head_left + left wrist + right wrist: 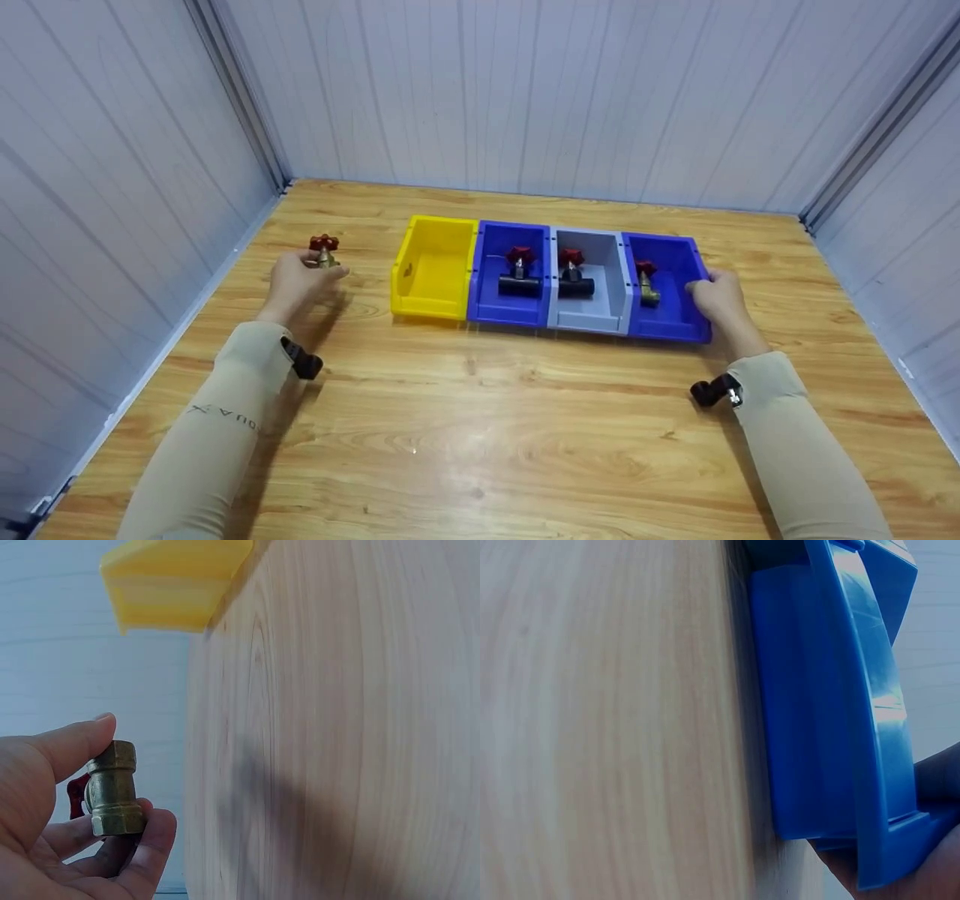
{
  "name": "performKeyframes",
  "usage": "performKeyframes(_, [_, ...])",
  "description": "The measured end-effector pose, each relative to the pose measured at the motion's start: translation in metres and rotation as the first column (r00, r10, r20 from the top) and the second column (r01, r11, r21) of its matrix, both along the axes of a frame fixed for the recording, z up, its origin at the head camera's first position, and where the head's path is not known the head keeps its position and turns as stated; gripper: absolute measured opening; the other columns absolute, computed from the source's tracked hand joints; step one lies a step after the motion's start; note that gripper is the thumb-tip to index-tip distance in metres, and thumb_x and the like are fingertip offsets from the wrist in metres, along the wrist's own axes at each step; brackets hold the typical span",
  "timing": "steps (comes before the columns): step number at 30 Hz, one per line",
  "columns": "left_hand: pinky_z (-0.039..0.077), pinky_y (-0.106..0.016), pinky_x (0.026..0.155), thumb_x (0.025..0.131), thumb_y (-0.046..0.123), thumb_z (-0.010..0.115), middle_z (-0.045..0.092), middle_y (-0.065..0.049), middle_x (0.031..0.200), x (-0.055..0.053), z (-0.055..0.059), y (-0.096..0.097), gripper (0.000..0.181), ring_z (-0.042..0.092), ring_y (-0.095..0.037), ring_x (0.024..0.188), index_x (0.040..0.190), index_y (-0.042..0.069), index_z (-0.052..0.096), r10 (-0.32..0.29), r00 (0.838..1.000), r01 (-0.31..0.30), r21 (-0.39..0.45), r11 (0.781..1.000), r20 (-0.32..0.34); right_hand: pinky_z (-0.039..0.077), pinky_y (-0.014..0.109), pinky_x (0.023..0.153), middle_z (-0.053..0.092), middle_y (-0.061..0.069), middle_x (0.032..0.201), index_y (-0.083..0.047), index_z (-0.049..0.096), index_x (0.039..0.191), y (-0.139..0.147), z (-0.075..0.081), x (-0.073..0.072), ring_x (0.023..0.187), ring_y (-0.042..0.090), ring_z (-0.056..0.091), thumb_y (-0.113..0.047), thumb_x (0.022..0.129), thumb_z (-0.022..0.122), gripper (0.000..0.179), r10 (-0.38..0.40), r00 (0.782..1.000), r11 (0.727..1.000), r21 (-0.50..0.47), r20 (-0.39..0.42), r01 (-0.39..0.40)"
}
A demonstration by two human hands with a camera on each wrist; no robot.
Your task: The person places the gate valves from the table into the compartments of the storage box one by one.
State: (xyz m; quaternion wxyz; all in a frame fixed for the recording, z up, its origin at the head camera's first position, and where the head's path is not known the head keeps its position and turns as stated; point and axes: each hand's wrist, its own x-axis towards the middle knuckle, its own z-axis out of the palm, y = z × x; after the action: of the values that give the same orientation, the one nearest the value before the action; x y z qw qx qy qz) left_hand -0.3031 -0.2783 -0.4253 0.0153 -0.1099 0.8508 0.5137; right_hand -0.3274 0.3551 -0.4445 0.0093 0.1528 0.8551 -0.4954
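Note:
My left hand point(294, 283) pinches a brass valve point(114, 791) with a red handwheel point(324, 242), held above the table left of the yellow bin point(435, 266). In the left wrist view the thumb lies on one end of the brass body and fingers are at the other. My right hand point(721, 306) grips the side wall of the rightmost blue bin point(681, 300), thumb over its rim; the other fingers are mostly hidden behind the wall. Inside that bin sits a smaller brass valve point(648, 289) with a red handwheel.
Four bins stand joined in a row. The second, a blue bin point(510, 311), and the grey bin point(589, 321) each hold a black valve with a red handwheel. White panel walls point(487, 97) close off the back and sides of the wooden table point(480, 420).

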Motion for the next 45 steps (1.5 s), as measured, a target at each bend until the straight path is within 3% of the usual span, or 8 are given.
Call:
performKeyframes(6, [0.055,-0.047,0.11,0.103,0.026,0.075,0.06,-0.029,0.15,-0.004,0.0,0.006,0.069,0.064,-0.038,0.129,0.157,-0.006,0.049,-0.022,1.0,0.021,-0.038,0.999,-0.02,0.057,0.027,0.071,0.066,0.013,0.111,0.01,0.063,0.123,0.001,0.001,0.001,0.085,0.014,0.064,-0.002,0.098,0.053,0.03,0.001,1.0,1.0,-0.011,-0.004,-0.001])
performKeyframes(11, [0.054,-0.043,0.107,0.103,0.028,0.074,0.061,-0.028,0.149,-0.008,-0.001,0.011,0.068,0.062,-0.036,0.129,0.157,-0.007,0.05,-0.038,0.999,0.035,-0.069,0.997,-0.036,0.058,0.028,0.072,0.063,0.017,0.122,0.009,0.061,0.131,0.003,0.001,0.0,0.088,0.015,0.065,-0.004,0.1,0.051,0.036,0.015,1.0,1.0,-0.018,0.022,-0.015])
performKeyframes(17, [0.055,-0.037,0.104,0.102,0.026,0.076,0.064,-0.026,0.146,-0.01,0.0,0.016,0.066,0.063,-0.032,0.125,0.154,-0.006,0.054,-0.036,0.998,0.033,-0.05,0.998,-0.052,0.057,0.029,0.074,0.063,0.015,0.12,0.006,0.062,0.122,0.002,-0.001,-0.002,0.091,0.017,0.063,-0.005,0.1,0.052,0.027,0.007,1.0,1.0,-0.023,0.03,-0.006])
performKeyframes(24, [0.051,-0.047,0.117,0.101,0.027,0.078,0.056,-0.029,0.156,-0.011,0.003,0.021,0.078,0.059,-0.038,0.139,0.161,-0.008,0.043,-0.032,0.998,0.031,-0.016,0.999,-0.063,0.057,0.029,0.073,0.064,0.012,0.114,0.007,0.062,0.12,0.002,0.0,-0.001,0.089,0.016,0.063,-0.004,0.099,0.053,0.026,0.002,1.0,1.0,-0.025,0.017,-0.002])
performKeyframes(27, [0.052,-0.047,0.116,0.101,0.026,0.078,0.056,-0.028,0.156,-0.011,0.006,0.024,0.076,0.059,-0.037,0.138,0.16,-0.007,0.045,-0.028,0.997,0.028,0.002,1.0,-0.072,0.056,0.029,0.074,0.064,0.011,0.111,0.006,0.063,0.117,0.002,0.001,-0.001,0.089,0.017,0.062,-0.003,0.099,0.053,0.022,0.003,1.0,1.0,-0.017,0.011,-0.003])
performKeyframes(34, [0.053,-0.042,0.108,0.101,0.028,0.078,0.062,-0.023,0.147,-0.012,0.011,0.032,0.061,0.061,-0.031,0.128,0.15,-0.003,0.059,-0.016,0.996,0.015,-0.01,1.0,-0.084,0.056,0.028,0.073,0.065,0.011,0.111,0.009,0.063,0.123,0.002,0.0,0.0,0.089,0.017,0.062,-0.004,0.099,0.054,0.029,0.012,1.0,1.0,0.013,-0.004,-0.012])
performKeyframes(45, [0.053,-0.04,0.108,0.101,0.027,0.077,0.063,-0.023,0.148,-0.017,0.019,0.044,0.061,0.061,-0.03,0.129,0.151,-0.003,0.058,-0.018,0.995,0.02,0.02,1.0,-0.095,0.057,0.028,0.073,0.065,0.016,0.123,0.009,0.062,0.129,0.002,0.0,0.0,0.089,0.014,0.064,-0.004,0.1,0.051,0.034,0.014,1.0,0.999,-0.045,0.004,-0.014])
